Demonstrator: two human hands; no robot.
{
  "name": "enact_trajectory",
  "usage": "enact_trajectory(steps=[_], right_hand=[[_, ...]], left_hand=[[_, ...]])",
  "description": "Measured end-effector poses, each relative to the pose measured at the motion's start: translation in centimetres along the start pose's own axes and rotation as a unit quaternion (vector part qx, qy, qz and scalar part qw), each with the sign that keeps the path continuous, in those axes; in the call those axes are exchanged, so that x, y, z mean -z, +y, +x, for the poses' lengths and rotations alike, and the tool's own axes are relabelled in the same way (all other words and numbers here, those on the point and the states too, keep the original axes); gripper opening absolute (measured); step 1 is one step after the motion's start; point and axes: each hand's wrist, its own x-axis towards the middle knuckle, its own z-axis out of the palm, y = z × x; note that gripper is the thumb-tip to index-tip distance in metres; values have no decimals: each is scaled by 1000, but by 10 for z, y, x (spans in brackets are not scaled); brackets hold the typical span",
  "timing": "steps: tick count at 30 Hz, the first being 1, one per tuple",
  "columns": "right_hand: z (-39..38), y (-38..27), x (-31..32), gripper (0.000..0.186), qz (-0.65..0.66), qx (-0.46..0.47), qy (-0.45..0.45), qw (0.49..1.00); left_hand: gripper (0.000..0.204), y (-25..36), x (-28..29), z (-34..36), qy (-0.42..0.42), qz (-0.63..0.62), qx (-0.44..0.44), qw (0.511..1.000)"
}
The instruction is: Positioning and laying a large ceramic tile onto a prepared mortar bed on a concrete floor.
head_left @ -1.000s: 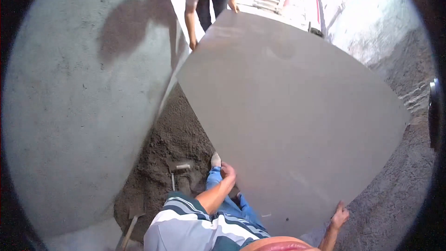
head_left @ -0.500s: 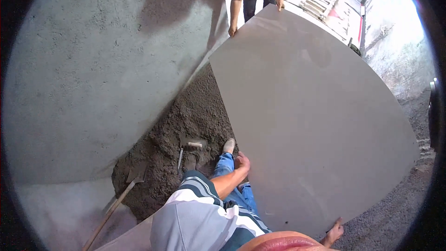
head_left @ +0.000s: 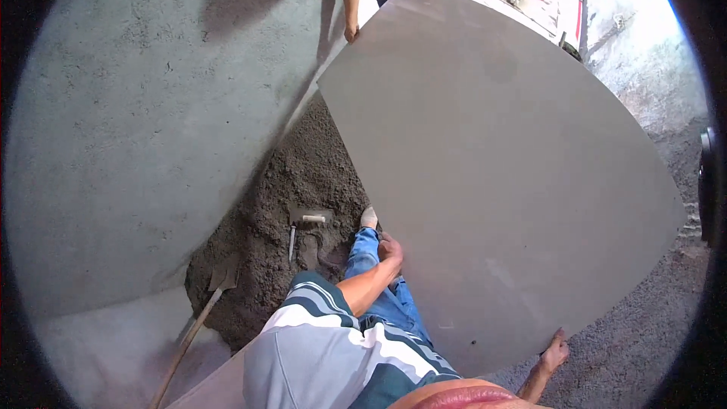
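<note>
Large, smooth, flat grey panel (head_left: 500, 167) stretches ahead of and between the left hand's fingers (head_left: 391, 247), clamped on its left edge, and the right hand's fingers (head_left: 559, 338), clamped on its near right edge. Well beyond both, a co-worker's bare hands (head_left: 352, 32) hold the far end. Left of the left fingers, a pale-handled trowel (head_left: 313, 219) lies on rough, dark grey, gritty material (head_left: 291, 163); farther left, a wooden-handled shovel (head_left: 185, 341) slants.

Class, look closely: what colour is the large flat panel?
The panel is brownish grey, best seen in the head view.
</note>
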Motion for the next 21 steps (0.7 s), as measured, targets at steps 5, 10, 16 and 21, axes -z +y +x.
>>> enact_trajectory(steps=[5,10,16,21], right_hand=[[6,19,7,53,-46,4,-3,999],[1,-34,-3,53,-57,-22,-67,996],[5,14,2,48,-80,11,-81,993],[-11,-44,3,46,-73,-66,-135,986]], left_hand=[[53,8,-2,-4,-77,-83,230,967],[54,-82,-66,34,150,-88,210,962],[55,-27,-14,-11,118,-161,136,971],[62,-12,17,-6,4,-97,256,962]])
